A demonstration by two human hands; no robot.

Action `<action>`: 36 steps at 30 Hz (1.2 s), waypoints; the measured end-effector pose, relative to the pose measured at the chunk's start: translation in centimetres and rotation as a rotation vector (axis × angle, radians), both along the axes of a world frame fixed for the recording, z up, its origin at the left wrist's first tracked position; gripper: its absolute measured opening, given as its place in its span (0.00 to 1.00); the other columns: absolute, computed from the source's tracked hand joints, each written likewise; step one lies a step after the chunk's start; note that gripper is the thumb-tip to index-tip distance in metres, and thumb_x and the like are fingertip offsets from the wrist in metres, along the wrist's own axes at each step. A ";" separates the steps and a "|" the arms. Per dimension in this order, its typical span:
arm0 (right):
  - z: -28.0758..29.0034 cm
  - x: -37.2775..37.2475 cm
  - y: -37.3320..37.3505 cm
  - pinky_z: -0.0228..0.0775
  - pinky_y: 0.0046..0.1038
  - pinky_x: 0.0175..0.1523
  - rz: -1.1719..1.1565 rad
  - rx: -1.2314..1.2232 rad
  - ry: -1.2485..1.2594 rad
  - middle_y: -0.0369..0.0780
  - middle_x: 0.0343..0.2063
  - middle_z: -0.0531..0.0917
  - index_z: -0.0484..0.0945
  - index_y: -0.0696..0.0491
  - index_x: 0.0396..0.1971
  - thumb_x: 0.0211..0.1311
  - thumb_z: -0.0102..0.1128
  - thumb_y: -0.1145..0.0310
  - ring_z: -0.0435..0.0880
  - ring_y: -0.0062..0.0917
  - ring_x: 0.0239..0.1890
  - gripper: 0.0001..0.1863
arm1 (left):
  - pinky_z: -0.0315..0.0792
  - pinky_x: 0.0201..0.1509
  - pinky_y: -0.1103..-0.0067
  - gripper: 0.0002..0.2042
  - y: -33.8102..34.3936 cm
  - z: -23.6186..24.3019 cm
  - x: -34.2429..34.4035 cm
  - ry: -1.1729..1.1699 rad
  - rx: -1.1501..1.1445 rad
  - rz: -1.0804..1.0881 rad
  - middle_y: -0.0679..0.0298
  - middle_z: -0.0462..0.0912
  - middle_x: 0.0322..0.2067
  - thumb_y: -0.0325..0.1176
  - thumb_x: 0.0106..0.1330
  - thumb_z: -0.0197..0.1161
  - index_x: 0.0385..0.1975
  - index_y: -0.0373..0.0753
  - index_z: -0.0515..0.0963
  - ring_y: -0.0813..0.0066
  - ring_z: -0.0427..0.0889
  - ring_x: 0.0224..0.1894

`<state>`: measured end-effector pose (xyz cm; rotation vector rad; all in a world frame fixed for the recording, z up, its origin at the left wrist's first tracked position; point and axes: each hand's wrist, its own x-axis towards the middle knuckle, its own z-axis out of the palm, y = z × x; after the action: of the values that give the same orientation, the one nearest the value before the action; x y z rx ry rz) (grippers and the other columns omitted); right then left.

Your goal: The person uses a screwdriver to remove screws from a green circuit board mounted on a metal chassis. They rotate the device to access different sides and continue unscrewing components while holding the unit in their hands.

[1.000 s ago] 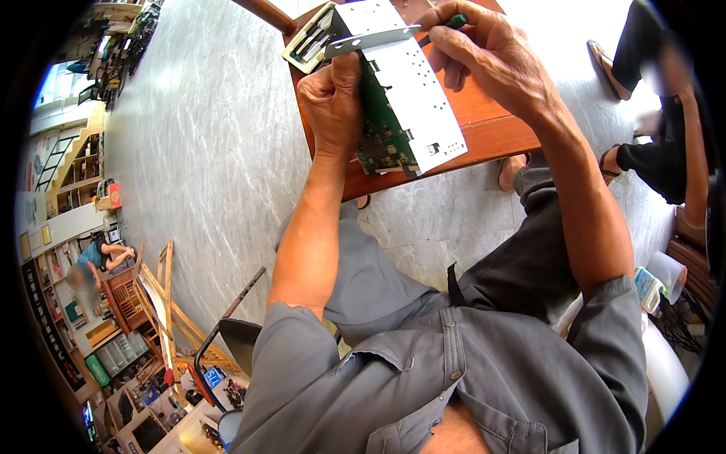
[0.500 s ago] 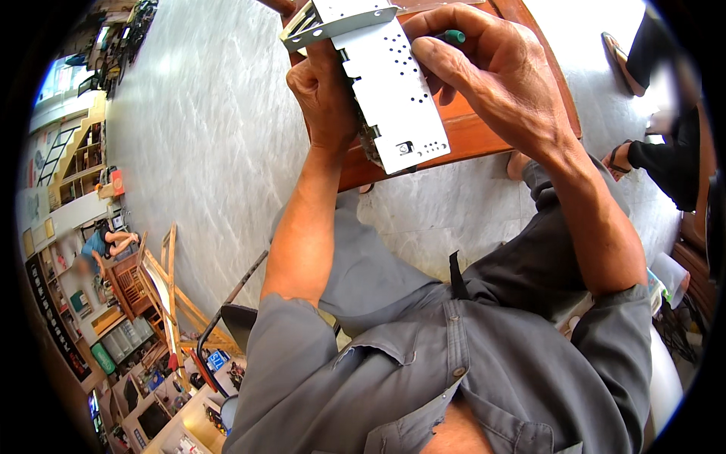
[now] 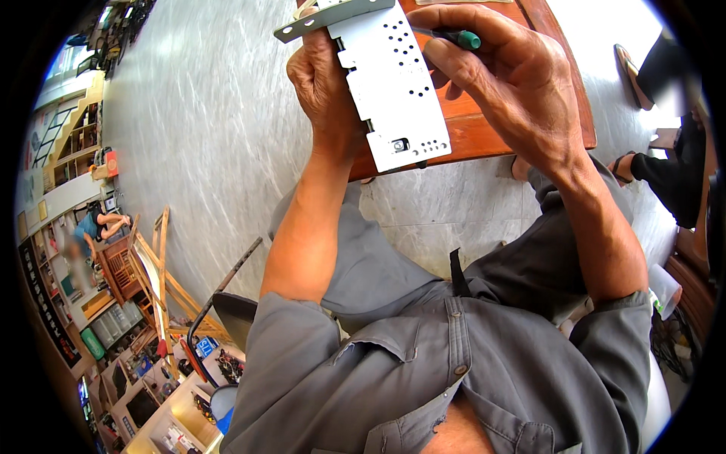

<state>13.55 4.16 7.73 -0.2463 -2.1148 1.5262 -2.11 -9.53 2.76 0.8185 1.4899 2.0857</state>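
A long white metal case (image 3: 401,106) with punched round holes and a bent grey flange across its far end is held up over the near edge of a wooden table. My left hand (image 3: 321,87) is closed around its left side; part of the fingers is hidden behind the metal. On the case's right side, my right hand (image 3: 507,76) pinches a small screwdriver (image 3: 465,39) with a green and black handle. Its thin shaft points left toward the edge of the case, and where the tip meets it I cannot make out.
The reddish wooden table (image 3: 484,132) lies under my hands. A person's dark-clothed legs and sandal (image 3: 631,76) are at the right. Far left, another person (image 3: 94,231) sits near a wooden chair. A wooden frame (image 3: 162,265) and cluttered shelves stand at lower left.
The case has tilted, its near end rising slightly and its flange shifting left and up. More of the screwdriver's handle shows beside my right hand, which has moved slightly right.
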 end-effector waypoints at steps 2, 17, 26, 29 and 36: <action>0.0 0.0 0.0 0.85 0.24 0.41 0.006 0.062 0.002 0.47 0.36 0.89 0.82 0.64 0.49 0.72 0.65 0.68 0.91 0.25 0.36 0.15 | 0.89 0.30 0.76 0.33 -0.6 1.0 1.1 0.068 -0.118 0.095 0.55 0.89 0.33 0.61 0.80 0.40 0.47 0.33 0.80 0.69 0.90 0.28; 3.6 3.9 3.8 0.87 0.34 0.43 0.017 0.444 0.406 0.51 0.39 0.86 0.78 0.63 0.56 0.80 0.50 0.63 0.89 0.33 0.33 0.19 | 0.78 0.35 0.74 0.19 0.1 1.6 0.9 0.120 -0.107 0.232 0.63 0.84 0.26 0.45 0.79 0.53 0.37 0.34 0.81 0.76 0.82 0.27; 6.2 4.7 1.0 0.87 0.35 0.35 0.385 0.495 0.337 0.52 0.38 0.83 0.77 0.64 0.51 0.73 0.62 0.54 0.89 0.35 0.31 0.25 | 0.75 0.31 0.81 0.25 1.1 1.4 1.0 0.157 -0.039 0.139 0.65 0.85 0.29 0.47 0.84 0.41 0.47 0.32 0.82 0.84 0.80 0.27; 6.4 4.2 1.0 0.87 0.34 0.35 0.369 0.542 0.313 0.52 0.36 0.83 0.78 0.64 0.46 0.72 0.62 0.52 0.89 0.35 0.30 0.25 | 0.75 0.32 0.81 0.24 1.6 1.2 1.0 0.267 0.019 0.168 0.65 0.85 0.29 0.44 0.84 0.40 0.49 0.32 0.81 0.82 0.80 0.27; 6.0 4.2 0.4 0.85 0.32 0.36 0.268 0.539 0.284 0.51 0.34 0.83 0.77 0.64 0.41 0.74 0.60 0.51 0.89 0.34 0.29 0.25 | 0.73 0.30 0.80 0.23 1.2 0.5 0.4 0.324 -0.064 0.163 0.66 0.83 0.26 0.43 0.84 0.41 0.46 0.32 0.82 0.82 0.79 0.26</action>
<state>17.79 4.58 13.75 0.4335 -2.2851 0.9862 -1.74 -8.28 3.31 1.0828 1.8370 2.0809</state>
